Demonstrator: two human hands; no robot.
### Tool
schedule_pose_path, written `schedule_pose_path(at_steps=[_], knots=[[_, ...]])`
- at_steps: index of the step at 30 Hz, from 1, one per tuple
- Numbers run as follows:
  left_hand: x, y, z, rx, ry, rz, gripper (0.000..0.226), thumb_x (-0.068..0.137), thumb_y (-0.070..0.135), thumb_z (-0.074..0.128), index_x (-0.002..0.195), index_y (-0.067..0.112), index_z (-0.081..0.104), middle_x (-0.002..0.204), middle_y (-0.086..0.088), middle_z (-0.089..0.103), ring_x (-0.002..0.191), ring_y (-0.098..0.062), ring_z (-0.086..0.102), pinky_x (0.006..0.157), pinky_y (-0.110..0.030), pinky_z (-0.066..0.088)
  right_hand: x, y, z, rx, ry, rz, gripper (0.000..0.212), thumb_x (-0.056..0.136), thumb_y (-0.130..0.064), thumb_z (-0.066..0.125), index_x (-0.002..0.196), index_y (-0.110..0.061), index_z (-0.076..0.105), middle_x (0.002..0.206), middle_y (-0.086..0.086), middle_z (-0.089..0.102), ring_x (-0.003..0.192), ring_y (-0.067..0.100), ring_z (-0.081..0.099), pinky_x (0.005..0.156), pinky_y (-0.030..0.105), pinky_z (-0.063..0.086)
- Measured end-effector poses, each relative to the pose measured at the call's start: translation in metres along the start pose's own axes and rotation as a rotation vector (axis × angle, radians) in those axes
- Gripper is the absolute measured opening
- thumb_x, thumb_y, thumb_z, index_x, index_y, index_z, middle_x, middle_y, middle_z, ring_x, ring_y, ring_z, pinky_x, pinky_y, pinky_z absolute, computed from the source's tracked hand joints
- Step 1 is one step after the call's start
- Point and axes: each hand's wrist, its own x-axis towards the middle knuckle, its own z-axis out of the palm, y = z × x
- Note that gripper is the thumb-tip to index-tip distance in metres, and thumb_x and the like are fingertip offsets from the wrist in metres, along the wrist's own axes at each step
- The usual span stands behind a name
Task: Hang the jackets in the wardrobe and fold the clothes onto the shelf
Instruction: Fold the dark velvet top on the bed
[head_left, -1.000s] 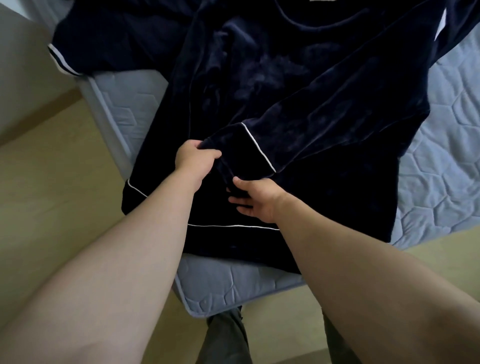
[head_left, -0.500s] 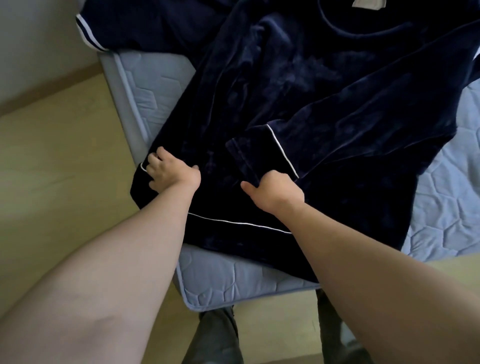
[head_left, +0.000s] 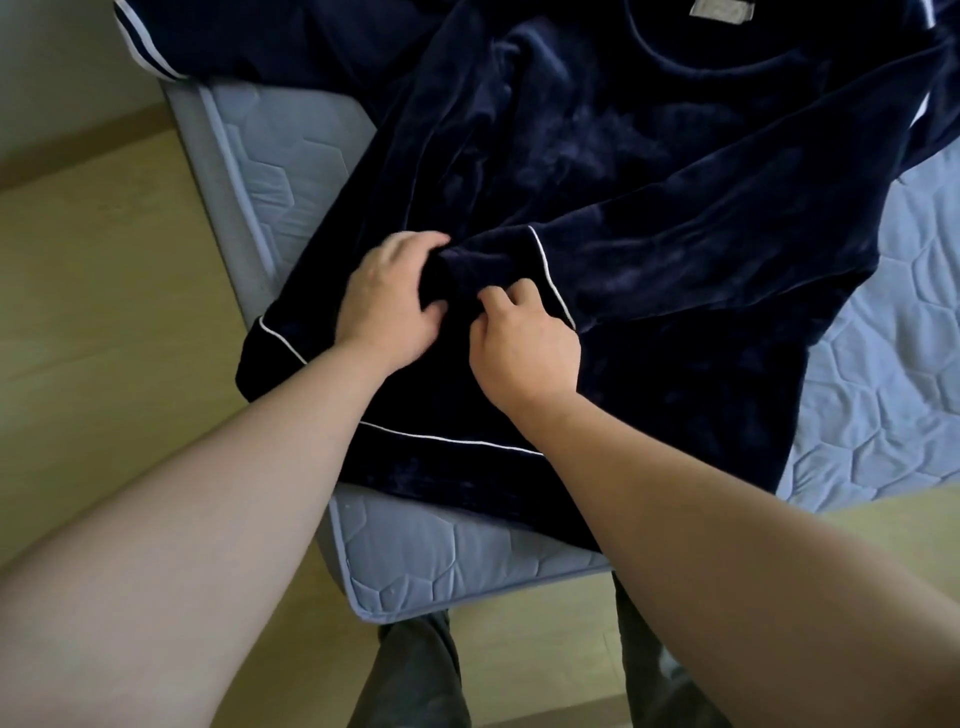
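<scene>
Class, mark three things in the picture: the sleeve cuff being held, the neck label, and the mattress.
sleeve cuff (head_left: 498, 260): head view, velvet beside the white piping.
neck label (head_left: 722, 9): head view, middle of the pale tag.
mattress (head_left: 457, 551): head view, bare quilted near corner.

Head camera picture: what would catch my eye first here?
A big dark navy velvet top with thin white piping lies spread over the corner of a pale blue quilted mattress. At its middle, the left hand and right hand both grip the cuff of a sleeve folded across the front.
</scene>
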Motion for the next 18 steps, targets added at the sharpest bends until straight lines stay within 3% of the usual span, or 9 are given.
schedule_pose_path(at_steps=[3, 4, 8, 12, 15, 18], knots=[[0.016, 0.020, 0.009, -0.259, -0.159, -0.126, 0.055, 0.080, 0.018, 0.064, 0.129, 0.041, 0.057, 0.118, 0.014, 0.066, 0.105, -0.006, 0.060, 0.086, -0.009, 0.044, -0.003, -0.006, -0.009, 0.081, 0.126, -0.034, 0.026, 0.098, -0.027, 0.052, 0.118, -0.015, 0.063, 0.108, 0.004, 0.057, 0.052, 0.022, 0.047, 0.043, 0.022, 0.026], [0.021, 0.023, 0.012, -0.310, -0.153, -0.178, 0.045, 0.082, 0.021, 0.062, 0.122, 0.040, 0.062, 0.107, 0.016, 0.069, 0.098, -0.005, 0.062, 0.078, -0.007, 0.044, -0.003, -0.006, -0.011, 0.108, 0.149, -0.052, 0.028, 0.098, -0.026, 0.053, 0.122, -0.015, 0.062, 0.109, 0.004, 0.057, 0.056, 0.022, 0.051, 0.043, 0.025, 0.032], [0.045, 0.018, 0.014, -0.229, -0.109, -0.249, 0.015, 0.089, 0.023, 0.058, 0.100, 0.028, 0.066, 0.093, 0.004, 0.068, 0.088, -0.018, 0.062, 0.074, -0.024, 0.044, -0.005, -0.006, -0.015, 0.212, 0.186, -0.130, 0.031, 0.100, -0.023, 0.053, 0.130, -0.015, 0.059, 0.116, 0.005, 0.060, 0.069, 0.023, 0.059, 0.046, 0.033, 0.045], [0.058, 0.006, 0.022, -0.200, -0.130, -0.401, 0.014, 0.090, 0.014, 0.052, 0.090, 0.026, 0.059, 0.082, 0.006, 0.061, 0.084, -0.020, 0.059, 0.073, -0.026, 0.040, -0.007, 0.002, -0.008, 0.231, 0.169, -0.162, 0.028, 0.095, -0.022, 0.061, 0.122, -0.014, 0.059, 0.112, 0.004, 0.058, 0.065, 0.021, 0.056, 0.044, 0.027, 0.036], [0.061, -0.002, 0.025, -0.280, -0.151, -0.476, 0.025, 0.086, 0.007, 0.053, 0.084, 0.031, 0.060, 0.080, 0.009, 0.065, 0.077, -0.015, 0.062, 0.065, -0.026, 0.046, -0.007, 0.010, 0.003, 0.283, 0.051, 0.034, 0.030, 0.092, -0.052, 0.058, 0.099, -0.024, 0.050, 0.097, -0.009, 0.054, 0.065, 0.012, 0.050, 0.047, 0.025, 0.030], [0.063, -0.005, 0.024, -0.488, -0.168, -0.572, 0.032, 0.086, -0.001, 0.056, 0.084, 0.030, 0.065, 0.083, 0.002, 0.071, 0.079, -0.017, 0.068, 0.063, -0.027, 0.055, -0.008, 0.018, 0.010, 0.435, -0.103, 0.426, 0.056, 0.086, -0.078, 0.035, 0.071, -0.026, 0.047, 0.070, -0.010, 0.059, 0.061, 0.011, 0.056, 0.053, 0.029, 0.039]])
